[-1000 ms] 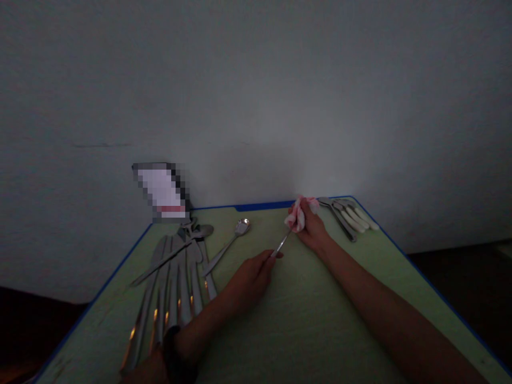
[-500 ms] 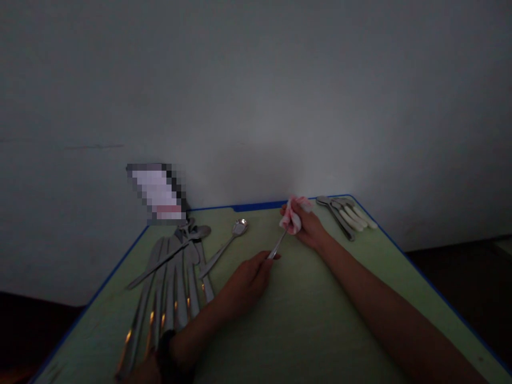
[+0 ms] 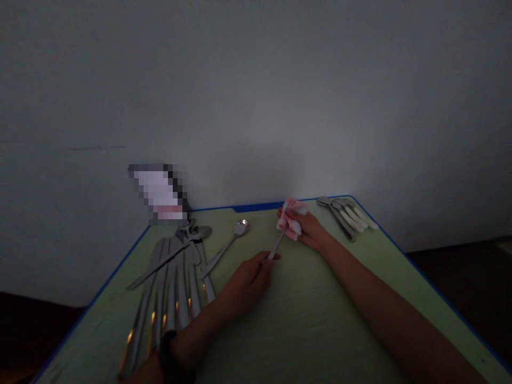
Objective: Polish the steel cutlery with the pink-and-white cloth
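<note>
My left hand [image 3: 250, 277] pinches the handle end of a thin metal utensil [image 3: 276, 247] in the middle of the green table [image 3: 304, 320]. The utensil's far end is wrapped in a pink-and-white cloth [image 3: 291, 220] that my right hand [image 3: 310, 229] grips. What kind of head the utensil has is hidden by the cloth. Both forearms rest low over the table.
Several long metal utensils [image 3: 172, 288] lie in a row at the left, with a single spoon [image 3: 228, 242] beside them. A small group of utensils with white handles [image 3: 348, 213] lies at the far right corner. A blurred-out object [image 3: 160, 192] stands at the back left against the wall.
My right hand with the cloth has shifted slightly left along the utensil. My left hand keeps its hold and has barely moved.
</note>
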`<state>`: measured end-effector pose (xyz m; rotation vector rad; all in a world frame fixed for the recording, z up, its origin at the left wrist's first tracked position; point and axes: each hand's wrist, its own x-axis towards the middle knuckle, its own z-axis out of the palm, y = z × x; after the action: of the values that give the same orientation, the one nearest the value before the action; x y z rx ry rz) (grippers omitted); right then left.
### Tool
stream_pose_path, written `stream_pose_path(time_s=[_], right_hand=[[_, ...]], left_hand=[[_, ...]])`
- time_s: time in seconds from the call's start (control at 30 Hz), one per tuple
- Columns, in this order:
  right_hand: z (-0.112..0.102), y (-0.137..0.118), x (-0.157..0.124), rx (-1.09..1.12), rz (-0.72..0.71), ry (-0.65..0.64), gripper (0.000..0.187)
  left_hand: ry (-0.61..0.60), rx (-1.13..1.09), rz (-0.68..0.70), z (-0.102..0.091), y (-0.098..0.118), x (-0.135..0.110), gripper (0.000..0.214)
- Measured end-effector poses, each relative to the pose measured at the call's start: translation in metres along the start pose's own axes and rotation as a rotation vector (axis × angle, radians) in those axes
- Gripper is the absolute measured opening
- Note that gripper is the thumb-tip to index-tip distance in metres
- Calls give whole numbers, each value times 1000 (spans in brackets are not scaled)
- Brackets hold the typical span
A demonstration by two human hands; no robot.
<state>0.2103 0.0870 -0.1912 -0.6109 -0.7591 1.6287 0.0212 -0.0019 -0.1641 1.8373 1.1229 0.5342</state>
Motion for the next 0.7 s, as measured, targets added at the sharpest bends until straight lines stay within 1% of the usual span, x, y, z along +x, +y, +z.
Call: stream_pose_path(time_s=[0.13,0.27,0.33,0.4,0.47,0.53,0.63,0.7], right_hand=[[1,-1,-1,24,20,32,20],[3,-4,-4,186,15,-30,24],[3,-4,-3,232,23,-31,23],[3,-2,0,225,22,19,19],[2,0,4,207,-14,98,16],[0,1,7,220,-63,154,17],[-2,2,9,279,-100,151,19],[-2,2,9,314,-108,138,18]], left_hand=[[26,0,11,0,0,1,40],[50,12,-2,0,0,2,39],[40,-20,-7,0,0,2,39],[27,-61,-20,1,0,2,40],[21,-91,-36,3,0,2,40],[21,-118,-51,3,0,2,41],[30,-155,-62,4,-1,1,42],[28,-176,-44,3,-2,0,43]])
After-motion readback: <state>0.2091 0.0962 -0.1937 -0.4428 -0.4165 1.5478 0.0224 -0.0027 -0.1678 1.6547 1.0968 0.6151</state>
